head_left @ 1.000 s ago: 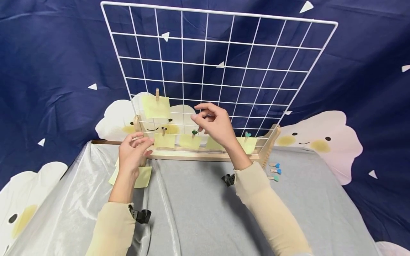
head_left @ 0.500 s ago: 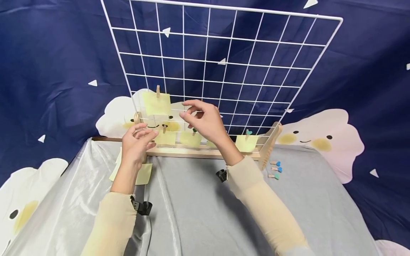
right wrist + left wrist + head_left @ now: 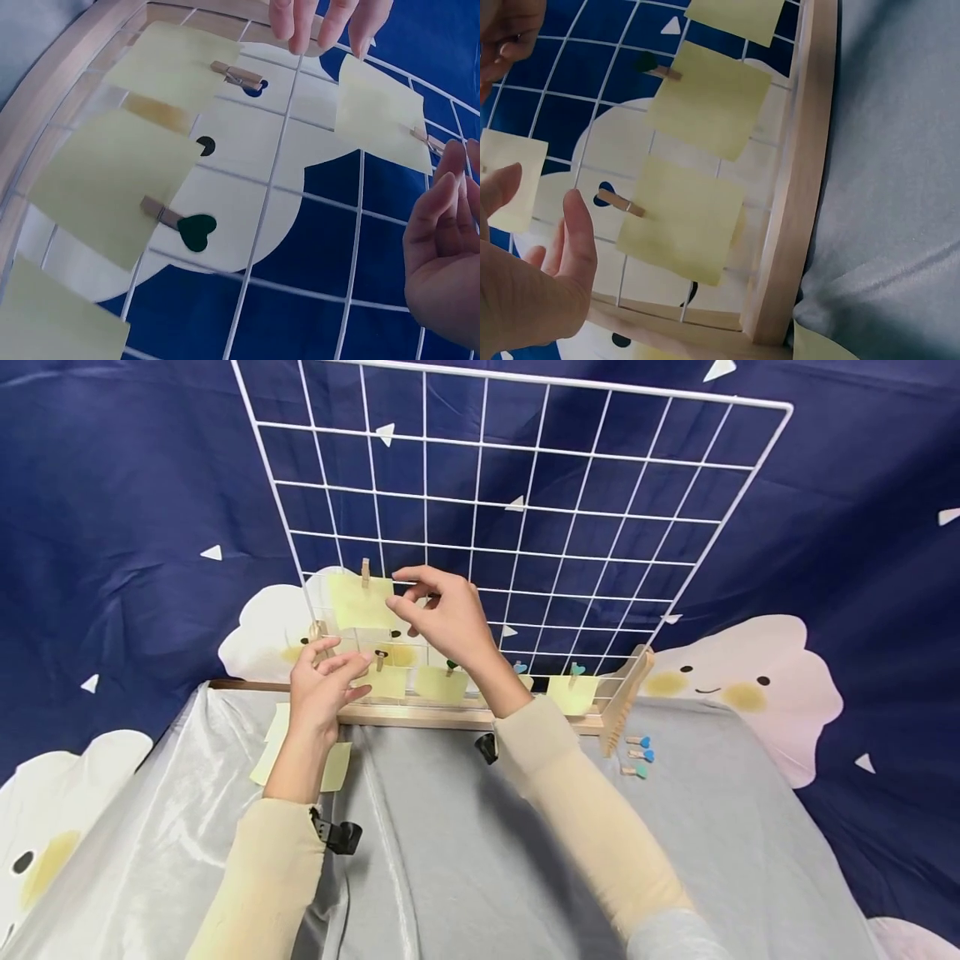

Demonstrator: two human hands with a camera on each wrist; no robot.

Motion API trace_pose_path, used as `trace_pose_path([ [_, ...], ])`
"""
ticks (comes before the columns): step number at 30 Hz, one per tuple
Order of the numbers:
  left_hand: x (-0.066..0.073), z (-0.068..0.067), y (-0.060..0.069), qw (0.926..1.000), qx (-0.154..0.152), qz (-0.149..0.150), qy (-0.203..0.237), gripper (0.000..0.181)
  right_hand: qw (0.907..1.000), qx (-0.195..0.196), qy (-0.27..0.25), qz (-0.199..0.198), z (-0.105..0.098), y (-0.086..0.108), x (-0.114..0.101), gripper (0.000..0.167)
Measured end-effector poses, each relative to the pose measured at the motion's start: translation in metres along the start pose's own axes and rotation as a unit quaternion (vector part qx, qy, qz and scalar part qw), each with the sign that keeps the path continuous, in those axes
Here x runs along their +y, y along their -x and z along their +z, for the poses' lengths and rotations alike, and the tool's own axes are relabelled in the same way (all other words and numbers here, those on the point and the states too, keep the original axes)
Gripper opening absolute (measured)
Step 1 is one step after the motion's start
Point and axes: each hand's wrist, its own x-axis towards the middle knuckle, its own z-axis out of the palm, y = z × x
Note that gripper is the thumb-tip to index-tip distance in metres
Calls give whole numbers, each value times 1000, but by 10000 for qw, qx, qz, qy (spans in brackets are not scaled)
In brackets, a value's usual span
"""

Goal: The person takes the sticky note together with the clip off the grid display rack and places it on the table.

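My right hand (image 3: 450, 614) is raised beside the upper yellow sticky note (image 3: 362, 602), fingers spread and bent near its right edge. A plain wooden clothespin (image 3: 365, 573) clips that note to the white wire grid (image 3: 495, 510). In the right wrist view, the fingertips come close to this clothespin (image 3: 426, 140); whether they touch it I cannot tell. My left hand (image 3: 318, 689) hovers below the note's lower left, fingers loosely apart with nothing between them. A lower row of sticky notes (image 3: 441, 685) hangs from clothespins, one with a dark green heart (image 3: 197, 232).
The grid stands in a wooden base (image 3: 420, 717) on a grey cloth (image 3: 450, 827). Loose heart clothespins (image 3: 641, 755) lie right of the base. More sticky notes (image 3: 335, 767) lie by the left forearm. A navy curtain (image 3: 135, 527) hangs behind.
My right hand has moved left and up from mid-grid to the upper note's right edge. My left hand has risen slightly. The clipped notes stay in place.
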Motion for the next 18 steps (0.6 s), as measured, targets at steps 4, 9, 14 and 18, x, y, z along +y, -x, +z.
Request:
trace_pose_path([
  [4,0,3,-1,10000,50,10,-15,62,9999,70,-42,121,5,-3,-1,32],
  [9,2,8,-3,9998,154,123,-71,62,9997,162,-197,46,13,-8,-4,31],
  [14,3,12,-6,9994,204,237,-112,59,9997,114,-184,-110,19,-16,-9,34],
  [18,3,12,-8,9992,188,303,-189,62,10000,14,37,-60,22,-21,-14,41],
])
